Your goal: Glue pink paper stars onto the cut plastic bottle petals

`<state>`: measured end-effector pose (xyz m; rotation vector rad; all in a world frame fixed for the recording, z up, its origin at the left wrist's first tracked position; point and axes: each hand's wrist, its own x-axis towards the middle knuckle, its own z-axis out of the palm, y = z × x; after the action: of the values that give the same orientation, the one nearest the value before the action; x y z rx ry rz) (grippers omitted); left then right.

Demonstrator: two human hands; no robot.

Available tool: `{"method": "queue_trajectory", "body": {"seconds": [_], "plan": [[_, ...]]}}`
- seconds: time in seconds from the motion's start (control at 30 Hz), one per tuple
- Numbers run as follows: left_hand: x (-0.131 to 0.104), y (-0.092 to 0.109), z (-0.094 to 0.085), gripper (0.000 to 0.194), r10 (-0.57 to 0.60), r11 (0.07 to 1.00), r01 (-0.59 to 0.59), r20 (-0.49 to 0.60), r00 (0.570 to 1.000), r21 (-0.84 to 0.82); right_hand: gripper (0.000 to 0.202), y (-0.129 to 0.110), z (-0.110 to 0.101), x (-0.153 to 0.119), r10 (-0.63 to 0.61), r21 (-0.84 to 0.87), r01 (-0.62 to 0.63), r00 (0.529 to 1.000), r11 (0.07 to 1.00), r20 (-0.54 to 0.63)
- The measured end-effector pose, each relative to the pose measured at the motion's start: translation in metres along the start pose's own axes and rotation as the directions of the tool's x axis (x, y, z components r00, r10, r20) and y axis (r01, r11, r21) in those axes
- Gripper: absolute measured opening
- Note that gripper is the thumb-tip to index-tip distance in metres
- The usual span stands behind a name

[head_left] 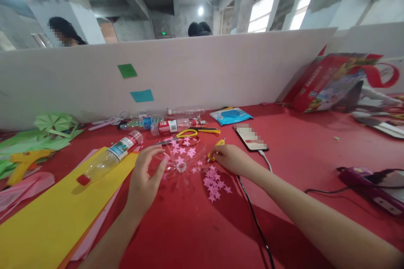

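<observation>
A transparent plastic bottle piece (181,167), cut into strips that splay outward, lies on the red table with its neck ring up. Pink paper stars (182,150) are on and around its strips. My left hand (145,172) is at the left of this piece, thumb and fingers apart; whether it touches a strip I cannot tell. In my right hand (229,157) is a small yellow glue gun (221,143), its tip toward the strips and a black cord trailing down. A pile of pink stars (215,183) sits just below that hand.
Yellow paper (63,206) and a plastic bottle (110,157) lie left, near another yellow glue gun (28,162). Behind are scissors (186,133), more bottles (173,126), a wipes pack (232,114) and a phone (251,136). A purple power strip (375,189) is right; a white partition (202,75) stands behind.
</observation>
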<state>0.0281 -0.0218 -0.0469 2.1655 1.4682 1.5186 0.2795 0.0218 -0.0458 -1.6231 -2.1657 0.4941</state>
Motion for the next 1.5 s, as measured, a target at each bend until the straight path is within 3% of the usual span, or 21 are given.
{"method": "queue_trajectory", "body": {"seconds": [0.07, 0.2, 0.37, 0.47, 0.57, 0.63, 0.73, 0.83, 1.0, 1.17, 1.23, 1.33, 1.43, 1.47, 1.5], "plan": [[0.000, 0.000, 0.001, 0.019, 0.016, 1.000, -0.016, -0.008, 1.000, 0.005, 0.022, -0.006, 0.004, -0.005, -0.036, -0.127, 0.049, 0.994, 0.991, 0.102], [-0.001, 0.002, -0.002, 0.018, 0.067, 0.997, -0.065, -0.057, 0.996, 0.033, 0.033, -0.022, 0.020, -0.013, -0.036, -0.323, 0.101, 0.979, 0.941, 0.199], [-0.010, 0.017, -0.013, 0.015, 0.150, 0.988, -0.143, -0.168, 0.974, 0.050, 0.026, -0.029, 0.021, -0.017, -0.072, -0.393, 0.177, 0.961, 0.902, 0.269], [-0.022, 0.032, -0.013, 0.020, 0.162, 0.985, -0.164, -0.043, 0.986, -0.047, 0.025, -0.027, 0.017, -0.020, -0.088, -0.400, 0.177, 0.969, 0.899, 0.231], [-0.033, 0.044, -0.003, 0.012, 0.242, 0.970, -0.226, 0.257, 0.936, -0.092, 0.027, -0.024, 0.022, -0.024, -0.106, -0.416, 0.181, 0.975, 0.891, 0.196], [-0.039, 0.049, 0.008, 0.017, 0.145, 0.989, -0.137, 0.503, 0.852, -0.053, 0.027, -0.024, 0.029, -0.026, -0.129, -0.428, 0.200, 0.973, 0.881, 0.189], [-0.044, 0.050, 0.023, 0.023, -0.065, 0.998, 0.045, 0.678, 0.732, 0.047, 0.024, -0.026, 0.038, -0.031, -0.173, -0.448, 0.240, 0.967, 0.861, 0.187], [-0.044, 0.047, 0.031, 0.022, -0.231, 0.967, 0.234, 0.710, 0.665, 0.096, 0.018, -0.029, 0.040, -0.035, -0.248, -0.451, 0.320, 0.945, 0.833, 0.214], [-0.042, 0.038, 0.035, 0.022, -0.398, 0.873, 0.483, 0.669, 0.628, 0.066, 0.010, -0.030, 0.038, -0.039, -0.346, -0.449, 0.417, 0.908, 0.790, 0.234], [-0.042, 0.035, 0.038, 0.033, -0.475, 0.635, 0.766, 0.731, 0.490, -0.101, 0.014, -0.029, 0.042, -0.046, -0.409, -0.447, 0.438, 0.897, 0.780, 0.166], [-0.041, 0.037, 0.037, 0.035, -0.484, 0.531, 0.830, 0.743, 0.463, -0.172, 0.017, -0.029, 0.045, -0.051, -0.494, -0.423, 0.490, 0.862, 0.762, 0.110], [-0.041, 0.041, 0.035, 0.035, -0.474, 0.438, 0.870, 0.765, 0.436, -0.224, 0.019, -0.029, 0.046, -0.058, -0.657, -0.375, 0.597, 0.752, 0.710, -0.046], [-0.041, 0.042, 0.034, 0.035, -0.450, 0.416, 0.881, 0.791, 0.415, -0.225, 0.022, -0.029, 0.039, -0.064, -0.772, -0.318, 0.714, 0.626, 0.624, -0.110], [-0.042, 0.043, 0.034, 0.034, -0.431, 0.429, 0.877, 0.803, 0.411, -0.218, 0.023, -0.029, 0.035, -0.064, -0.792, -0.293, 0.742, 0.600, 0.603, -0.109], [-0.042, 0.044, 0.034, 0.033, -0.408, 0.452, 0.867, 0.816, 0.409, -0.208, 0.024, -0.028, 0.029, -0.064, -0.787, -0.270, 0.744, 0.608, 0.611, -0.105]]}}
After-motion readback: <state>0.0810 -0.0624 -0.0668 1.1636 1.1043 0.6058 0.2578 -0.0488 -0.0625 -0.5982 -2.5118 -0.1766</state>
